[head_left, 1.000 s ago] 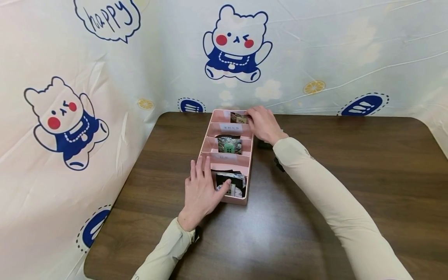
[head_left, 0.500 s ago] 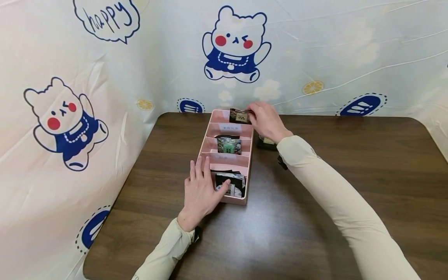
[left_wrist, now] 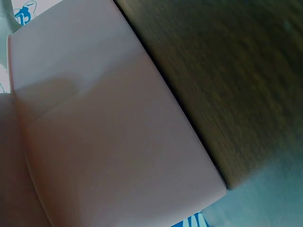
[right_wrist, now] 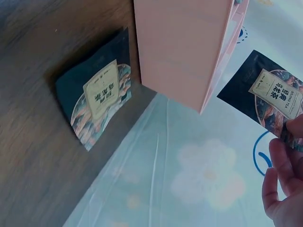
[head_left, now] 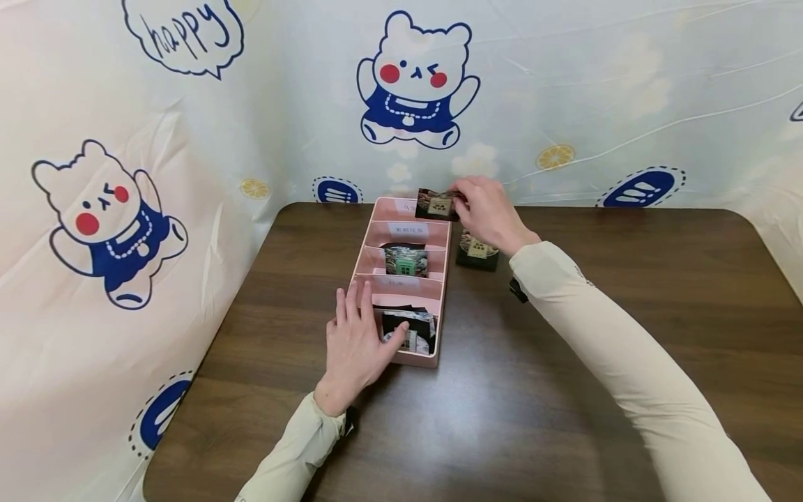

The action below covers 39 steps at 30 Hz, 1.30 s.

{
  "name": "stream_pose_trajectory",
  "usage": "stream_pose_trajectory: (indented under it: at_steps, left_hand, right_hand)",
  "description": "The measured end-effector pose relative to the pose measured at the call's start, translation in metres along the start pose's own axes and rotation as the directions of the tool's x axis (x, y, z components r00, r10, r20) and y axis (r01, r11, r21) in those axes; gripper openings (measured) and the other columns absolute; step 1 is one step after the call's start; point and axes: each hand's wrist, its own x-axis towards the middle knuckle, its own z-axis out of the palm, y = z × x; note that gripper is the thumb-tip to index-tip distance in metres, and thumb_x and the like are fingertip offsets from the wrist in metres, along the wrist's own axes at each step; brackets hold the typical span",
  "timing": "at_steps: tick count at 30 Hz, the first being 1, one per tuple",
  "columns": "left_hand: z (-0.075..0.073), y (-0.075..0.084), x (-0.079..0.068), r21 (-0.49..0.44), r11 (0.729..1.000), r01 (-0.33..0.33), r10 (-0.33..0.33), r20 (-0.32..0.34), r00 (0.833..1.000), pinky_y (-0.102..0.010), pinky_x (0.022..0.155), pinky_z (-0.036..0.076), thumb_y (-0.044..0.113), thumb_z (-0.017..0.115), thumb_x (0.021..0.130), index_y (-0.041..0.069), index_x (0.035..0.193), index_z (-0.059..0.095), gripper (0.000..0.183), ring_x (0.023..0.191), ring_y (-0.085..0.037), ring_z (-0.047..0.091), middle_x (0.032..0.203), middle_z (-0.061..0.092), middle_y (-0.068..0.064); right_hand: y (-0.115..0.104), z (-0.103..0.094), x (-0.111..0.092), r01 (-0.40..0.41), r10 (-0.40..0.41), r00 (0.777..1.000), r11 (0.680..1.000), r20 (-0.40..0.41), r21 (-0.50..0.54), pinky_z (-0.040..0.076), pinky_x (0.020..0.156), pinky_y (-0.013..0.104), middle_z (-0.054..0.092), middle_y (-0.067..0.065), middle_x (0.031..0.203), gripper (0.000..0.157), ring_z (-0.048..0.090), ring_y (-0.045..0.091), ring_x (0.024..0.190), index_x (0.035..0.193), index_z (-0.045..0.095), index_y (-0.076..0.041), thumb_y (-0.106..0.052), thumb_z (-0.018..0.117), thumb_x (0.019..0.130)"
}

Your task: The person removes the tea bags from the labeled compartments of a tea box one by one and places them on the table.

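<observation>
right hand (head_left: 491, 210): thumb and fingers clamped on the edge of a dark tea packet (head_left: 435, 203). packet sticks out left of the fingertips, by the far end of the pink box (head_left: 416, 359); right wrist view shows a gap between packet and box, and a pale label reading "oolong tea". second packet (head_left: 477, 256) lies on the table (head_left: 633, 279), on the near side of the right hand and below it, just beside the box, label up.

left hand (head_left: 354, 348): fingers nearly straight, thumb spread apart from them, clamped on nothing. fingers rest at the box's left side; thumb reaches over the near packets (head_left: 423, 326), contact with those unclear. left wrist view mostly filled by the box's wall.

between the two hands, inside the box: green-labelled packet (head_left: 406, 263), beyond the left fingertips. white strips (head_left: 409, 229) with writing sit across the compartments. beyond both hands, a cloth (head_left: 301, 104) printed with bears hangs behind the table.
</observation>
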Motion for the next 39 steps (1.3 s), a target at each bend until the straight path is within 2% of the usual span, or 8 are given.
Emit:
stream_pose_trajectory:
  at_steps: [9, 18, 36, 39]
  left_hand:
    - [0.000, 0.000, 0.000, 0.005, 1.000, -0.006, 0.006, -0.030, 1.000, -0.061, 0.088, 0.045, 0.070, 0.046, 0.084, 0.007, 0.152, 0.024, 0.095, 0.143, -0.047, 0.023, 0.156, 0.026, -0.018]
    - [0.000, 0.000, 0.000, 0.000, 1.000, 0.001, -0.001, -0.015, 1.000, -0.062, 0.090, 0.044, 0.070, 0.046, 0.084, 0.007, 0.153, 0.023, 0.096, 0.144, -0.046, 0.022, 0.156, 0.025, -0.018]
    - [0.000, 0.002, 0.000, -0.002, 1.000, 0.006, -0.006, -0.006, 1.000, -0.062, 0.090, 0.044, 0.070, 0.046, 0.084, 0.008, 0.153, 0.022, 0.096, 0.144, -0.045, 0.022, 0.157, 0.025, -0.017]
    - [0.000, 0.002, 0.000, -0.002, 1.000, 0.005, -0.005, -0.002, 1.000, -0.062, 0.090, 0.044, 0.070, 0.045, 0.085, 0.008, 0.154, 0.021, 0.096, 0.144, -0.046, 0.021, 0.157, 0.024, -0.017]
  right_hand:
    - [0.009, -0.014, -0.009, 0.003, -0.003, 1.000, 1.000, -0.029, -0.004, 0.038, 0.105, 0.049, 0.067, 0.014, 0.119, 0.026, 0.058, 0.033, 0.115, 0.115, 0.066, -0.003, -0.010, 0.053, 0.094]
    - [0.025, -0.022, -0.023, -0.017, 0.018, 0.998, 1.000, -0.068, 0.013, 0.037, 0.104, 0.051, 0.065, 0.019, 0.118, 0.029, 0.055, 0.036, 0.115, 0.117, 0.064, 0.000, -0.010, 0.050, 0.094]
    - [0.061, -0.034, -0.051, -0.135, 0.136, 0.989, 0.990, -0.049, 0.029, 0.039, 0.097, 0.052, 0.065, 0.020, 0.114, 0.034, 0.055, 0.037, 0.108, 0.120, 0.063, -0.001, -0.009, 0.040, 0.095]
    - [0.070, -0.035, -0.056, -0.144, 0.145, 0.988, 0.989, -0.050, 0.032, 0.037, 0.100, 0.053, 0.065, 0.021, 0.112, 0.033, 0.055, 0.038, 0.106, 0.118, 0.063, 0.000, -0.009, 0.041, 0.095]
